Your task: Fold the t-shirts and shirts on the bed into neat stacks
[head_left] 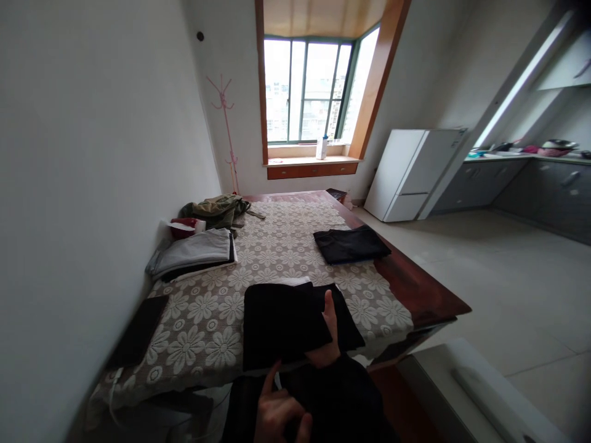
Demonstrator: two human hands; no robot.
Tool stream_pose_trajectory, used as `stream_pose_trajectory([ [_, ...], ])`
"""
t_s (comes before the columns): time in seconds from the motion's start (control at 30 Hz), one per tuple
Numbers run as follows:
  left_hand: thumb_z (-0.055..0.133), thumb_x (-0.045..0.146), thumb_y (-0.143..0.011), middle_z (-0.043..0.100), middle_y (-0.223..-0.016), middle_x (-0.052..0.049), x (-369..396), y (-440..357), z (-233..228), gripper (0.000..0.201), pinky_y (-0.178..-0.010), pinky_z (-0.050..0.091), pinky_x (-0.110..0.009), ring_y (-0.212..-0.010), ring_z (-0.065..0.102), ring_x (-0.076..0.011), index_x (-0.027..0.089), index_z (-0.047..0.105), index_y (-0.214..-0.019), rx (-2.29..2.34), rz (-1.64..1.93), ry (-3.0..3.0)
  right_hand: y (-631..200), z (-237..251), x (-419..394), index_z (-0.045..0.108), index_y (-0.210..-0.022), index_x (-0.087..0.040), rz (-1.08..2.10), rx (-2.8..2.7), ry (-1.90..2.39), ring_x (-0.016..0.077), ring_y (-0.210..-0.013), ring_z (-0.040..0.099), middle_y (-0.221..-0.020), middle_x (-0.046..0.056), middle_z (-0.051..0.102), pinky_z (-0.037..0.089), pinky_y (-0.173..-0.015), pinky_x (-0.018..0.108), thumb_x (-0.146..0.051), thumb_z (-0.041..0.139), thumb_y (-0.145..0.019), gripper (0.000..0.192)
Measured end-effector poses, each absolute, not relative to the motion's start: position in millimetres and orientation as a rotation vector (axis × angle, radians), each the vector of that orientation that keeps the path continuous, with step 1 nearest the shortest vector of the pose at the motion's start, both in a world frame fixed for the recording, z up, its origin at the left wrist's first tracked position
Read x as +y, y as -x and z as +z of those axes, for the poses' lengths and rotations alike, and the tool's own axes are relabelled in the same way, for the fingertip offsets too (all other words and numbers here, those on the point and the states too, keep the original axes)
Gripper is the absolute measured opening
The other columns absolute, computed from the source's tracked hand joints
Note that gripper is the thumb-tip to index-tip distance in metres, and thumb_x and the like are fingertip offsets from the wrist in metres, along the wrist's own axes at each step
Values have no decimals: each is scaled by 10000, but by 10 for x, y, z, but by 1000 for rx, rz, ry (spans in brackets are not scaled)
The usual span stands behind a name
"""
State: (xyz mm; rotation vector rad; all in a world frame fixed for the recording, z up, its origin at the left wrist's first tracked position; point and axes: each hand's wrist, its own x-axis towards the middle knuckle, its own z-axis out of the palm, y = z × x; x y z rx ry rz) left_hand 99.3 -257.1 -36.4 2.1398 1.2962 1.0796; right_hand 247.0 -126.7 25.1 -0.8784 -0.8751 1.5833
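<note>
A folded black garment [281, 323] lies at the near side of the bed-like table, in front of me; its kind cannot be made out. My right hand [327, 341] is at its right side, thumb pointing up and the other fingers hidden beneath the upper layer of cloth. Below the garment's front edge is my left hand [279, 415], index finger stretched toward that edge, thumb apart and the remaining fingers bent. Nothing shows in its grasp, and I cannot tell whether the fingertip touches the cloth. Farther back on the right lies another folded dark garment [351, 243].
The flower-patterned cover [226, 344] drapes over the wooden surface [429, 295]. Along the left wall are folded grey clothes [196, 251], a green backpack [215, 210] and a flat dark device [138, 332] with a white cable. A white fridge [413, 175] stands beyond.
</note>
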Motion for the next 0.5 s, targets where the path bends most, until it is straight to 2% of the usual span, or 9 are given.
stream_pose_trajectory([
  [0.07, 535, 265, -875, 690, -571, 19, -2600, -971, -396, 259, -1242, 294, -569, -531, 652, -154, 280, 710, -684, 1358, 1047, -2137, -2509, 294, -1333, 784, -965, -202, 1694, -762, 898, 355, -1064, 710, -887, 115, 785, 558, -897, 492, -788, 521, -866, 650],
  [0.17, 527, 277, -893, 692, -570, 18, -2644, -967, -427, 280, -1251, 257, -572, -553, 667, -160, 274, 697, -670, 1406, 1022, -2075, -2535, 304, -1438, 739, -1105, -211, 1799, -683, 913, 341, -1071, 708, -999, 104, 779, 552, -937, 495, -596, 698, -846, 466],
  [0.27, 543, 309, -893, 715, -590, 3, -2649, -983, -413, 285, -1228, 291, -578, -593, 690, -184, 273, 693, -653, 1425, 1018, -2025, -2537, 319, -1453, 681, -1226, -254, 1719, -827, 908, 314, -1103, 689, -1115, 51, 762, 515, -1015, 492, -371, 822, -768, 493],
  [0.37, 556, 309, -878, 740, -625, -6, -2613, -997, -379, 261, -1214, 304, -582, -641, 714, -202, 273, 705, -667, 1440, 1006, -1996, -2544, 370, -1365, 669, -1257, -263, 1458, -1114, 925, 298, -1183, 638, -1169, 18, 748, 419, -1127, 489, -197, 838, -697, 589],
  [0.43, 569, 299, -867, 752, -650, -8, -2584, -1010, -359, 232, -1225, 272, -592, -657, 721, -204, 276, 722, -694, 1434, 994, -2004, -2563, 413, -1288, 683, -1240, -255, 1323, -1223, 951, 297, -1202, 621, -1179, 18, 746, 391, -1147, 484, -176, 804, -707, 552],
  [0.5, 583, 299, -856, 756, -658, -9, -2561, -1034, -336, 206, -1240, 224, -609, -643, 714, -200, 282, 737, -720, 1435, 971, -2035, -2607, 466, -1224, 689, -1230, -250, 1282, -1239, 981, 299, -1177, 635, -1184, 24, 747, 418, -1118, 479, -203, 778, -725, 514],
])
